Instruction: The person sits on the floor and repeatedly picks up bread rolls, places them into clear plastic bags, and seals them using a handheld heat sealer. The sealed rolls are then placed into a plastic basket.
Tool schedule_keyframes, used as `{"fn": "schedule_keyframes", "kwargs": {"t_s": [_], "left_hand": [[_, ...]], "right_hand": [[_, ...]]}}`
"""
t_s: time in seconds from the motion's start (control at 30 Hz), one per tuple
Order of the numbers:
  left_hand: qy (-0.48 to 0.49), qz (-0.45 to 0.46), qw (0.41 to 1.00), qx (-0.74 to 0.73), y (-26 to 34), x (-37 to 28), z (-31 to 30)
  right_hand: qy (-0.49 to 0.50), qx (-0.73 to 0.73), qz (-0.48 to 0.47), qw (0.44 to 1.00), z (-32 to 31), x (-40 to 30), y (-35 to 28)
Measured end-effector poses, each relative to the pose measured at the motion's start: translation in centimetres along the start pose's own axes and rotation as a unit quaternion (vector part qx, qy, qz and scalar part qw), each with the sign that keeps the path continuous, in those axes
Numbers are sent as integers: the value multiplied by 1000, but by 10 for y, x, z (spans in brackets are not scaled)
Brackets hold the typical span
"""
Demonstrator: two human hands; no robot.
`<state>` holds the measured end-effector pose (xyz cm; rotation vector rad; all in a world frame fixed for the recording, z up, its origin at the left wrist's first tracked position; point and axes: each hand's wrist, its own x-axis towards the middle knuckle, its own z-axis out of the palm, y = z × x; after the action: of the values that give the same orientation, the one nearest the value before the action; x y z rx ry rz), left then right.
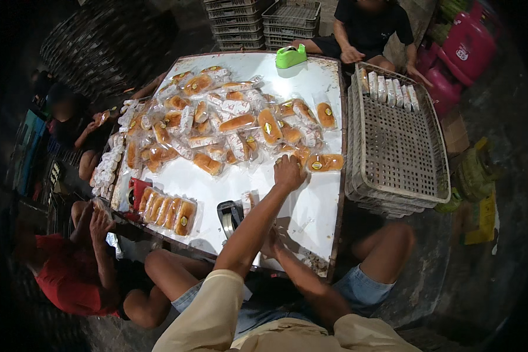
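My left hand [289,172] reaches over the white tabletop [211,187] to the near edge of a pile of bread rolls in clear wrappers [237,123]. Its fingers curl down at a wrapped roll [302,152]; whether they grip it is hidden. Just to its right lies another wrapped roll with a yellow label [325,163]. My right hand [270,244] is low at the table's near side, partly covered by my left forearm, so its fingers are unclear. Beside it stands a black tape dispenser [227,216], with a wrapped piece [247,201] behind.
A row of wrapped rolls [169,210] lies by a red tape dispenser [136,193]. A green tape dispenser [291,56] stands at the far edge. Stacked plastic crates [400,149] flank the table's right side. Co-workers sit at left and far right; pink gas cylinders [466,48] stand behind.
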<state>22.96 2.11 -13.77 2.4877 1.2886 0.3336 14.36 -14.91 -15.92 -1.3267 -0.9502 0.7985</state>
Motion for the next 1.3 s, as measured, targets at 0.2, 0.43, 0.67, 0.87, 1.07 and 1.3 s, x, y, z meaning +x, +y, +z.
{"fn": "schedule_keyframes", "kwargs": {"t_s": [0.2,0.43,0.67,0.87,1.07,1.3], "left_hand": [[-116,-69,990,-28,-4,-7,-9],[-144,27,949,-279,-12,-157,-126],[-155,-111,807,-558,-26,-213,-166],[-176,-71,821,-538,-27,-236,-164],[5,-154,814,-559,-28,-230,-173],[263,-139,679,-671,-56,-227,-199]], "right_hand": [[99,140,289,942,-52,22,65],[126,220,151,956,-96,70,-17],[-17,130,13,991,-47,19,-108],[-147,-100,156,972,-82,27,-124],[-134,193,56,970,-32,-5,-102],[-246,59,50,966,4,-35,-123]]}}
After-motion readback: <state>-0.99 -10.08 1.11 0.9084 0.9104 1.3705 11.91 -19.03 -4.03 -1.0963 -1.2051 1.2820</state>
